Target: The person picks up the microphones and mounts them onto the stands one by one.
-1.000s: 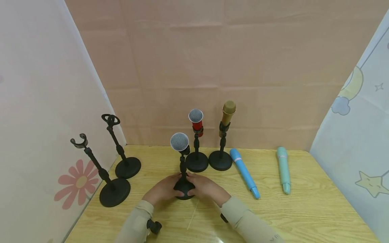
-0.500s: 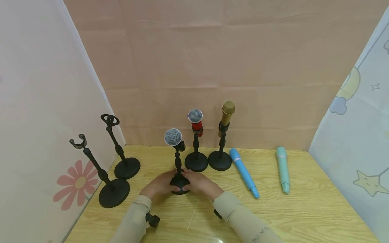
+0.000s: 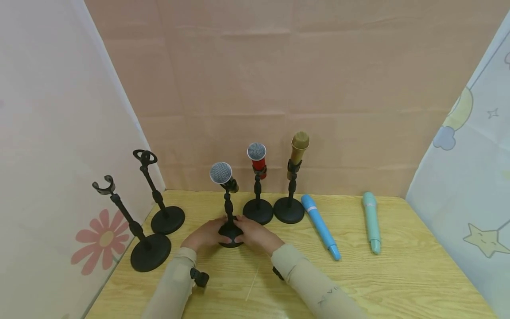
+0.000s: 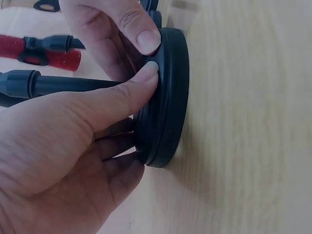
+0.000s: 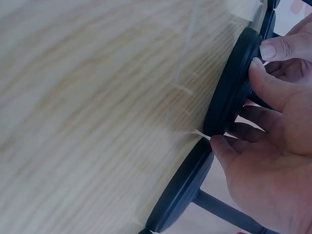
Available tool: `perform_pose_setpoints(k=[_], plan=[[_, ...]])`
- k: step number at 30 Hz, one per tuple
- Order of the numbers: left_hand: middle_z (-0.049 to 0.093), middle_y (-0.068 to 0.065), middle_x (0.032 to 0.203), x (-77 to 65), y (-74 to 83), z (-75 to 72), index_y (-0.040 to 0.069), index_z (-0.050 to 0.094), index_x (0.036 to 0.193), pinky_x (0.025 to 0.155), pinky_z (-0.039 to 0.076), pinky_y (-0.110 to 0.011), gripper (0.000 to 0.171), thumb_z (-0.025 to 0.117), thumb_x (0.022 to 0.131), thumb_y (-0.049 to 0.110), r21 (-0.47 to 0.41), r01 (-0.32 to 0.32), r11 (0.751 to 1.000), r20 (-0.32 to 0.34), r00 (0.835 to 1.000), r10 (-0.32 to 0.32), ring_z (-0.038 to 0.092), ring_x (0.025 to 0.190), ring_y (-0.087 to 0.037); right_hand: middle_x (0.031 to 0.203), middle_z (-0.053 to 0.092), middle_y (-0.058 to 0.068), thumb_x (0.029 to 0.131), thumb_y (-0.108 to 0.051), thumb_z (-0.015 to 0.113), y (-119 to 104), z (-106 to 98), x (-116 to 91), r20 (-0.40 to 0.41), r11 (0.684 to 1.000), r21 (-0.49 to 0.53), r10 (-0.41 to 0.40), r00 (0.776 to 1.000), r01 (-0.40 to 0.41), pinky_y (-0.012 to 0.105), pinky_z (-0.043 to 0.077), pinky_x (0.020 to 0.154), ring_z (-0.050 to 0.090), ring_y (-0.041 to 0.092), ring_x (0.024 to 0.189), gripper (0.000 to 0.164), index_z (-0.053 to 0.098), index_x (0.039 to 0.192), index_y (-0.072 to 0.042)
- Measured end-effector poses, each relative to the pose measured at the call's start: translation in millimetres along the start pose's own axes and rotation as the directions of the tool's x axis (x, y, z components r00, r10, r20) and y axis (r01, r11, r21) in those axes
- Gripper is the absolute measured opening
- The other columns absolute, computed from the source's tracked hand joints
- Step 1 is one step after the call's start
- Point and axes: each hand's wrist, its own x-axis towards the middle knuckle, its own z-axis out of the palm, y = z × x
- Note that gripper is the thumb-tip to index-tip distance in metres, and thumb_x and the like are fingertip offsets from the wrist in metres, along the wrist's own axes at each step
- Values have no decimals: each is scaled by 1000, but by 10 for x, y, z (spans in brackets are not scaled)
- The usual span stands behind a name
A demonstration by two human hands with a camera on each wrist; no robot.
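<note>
A silver-headed microphone (image 3: 221, 173) sits in the clip of a black microphone stand (image 3: 230, 232), tilted with its head to the left. Both hands grip the stand's round base (image 4: 170, 102) from either side. My left hand (image 3: 204, 235) has its thumb on top of the base and fingers at the edge. My right hand (image 3: 258, 234) mirrors it, the thumbs close together in the left wrist view. Whether the base touches the table is hard to tell. To the right are a red microphone (image 3: 258, 164) and a gold microphone (image 3: 298, 150), each on its own black stand.
Two bare stands, a front one (image 3: 148, 252) and a rear one (image 3: 167, 219), stand at the left by the wall. A blue microphone (image 3: 321, 227) and a mint-green microphone (image 3: 372, 223) lie on the wooden table (image 3: 414, 274). A brown backdrop (image 3: 338, 88) rises behind.
Both hands have moved the stand with the silver-headed microphone leftward and away, toward the back of the table. The other stands and the lying microphones keep their places.
</note>
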Motion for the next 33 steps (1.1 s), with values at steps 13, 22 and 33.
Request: perform_pose_setpoints(k=[13,22,33], plan=[[31,-19,162,143,-115,-150,2,30,158,119,28,-56,78,72,96,25,-42,51,998,35,998,-49,32,148,-39,163,33,12,100,-30,64,-39,-32,204,-23,999,-4,38,999,-38,41,36,117,36,29,148,62,44,154,-8],[20,-21,166,251,-188,-250,-1,27,159,121,22,-58,79,70,97,24,-39,67,997,70,995,-64,23,151,-41,163,33,11,101,-31,62,-42,-4,295,-67,997,44,60,996,-57,43,34,118,33,29,149,60,44,153,-6],[22,-21,165,422,-326,-262,1,34,157,120,25,-58,71,69,98,22,-44,61,997,47,997,-59,24,151,-42,165,30,7,101,-34,61,-77,-77,440,-32,991,-1,137,990,-137,42,34,118,33,26,150,63,41,156,-11]])
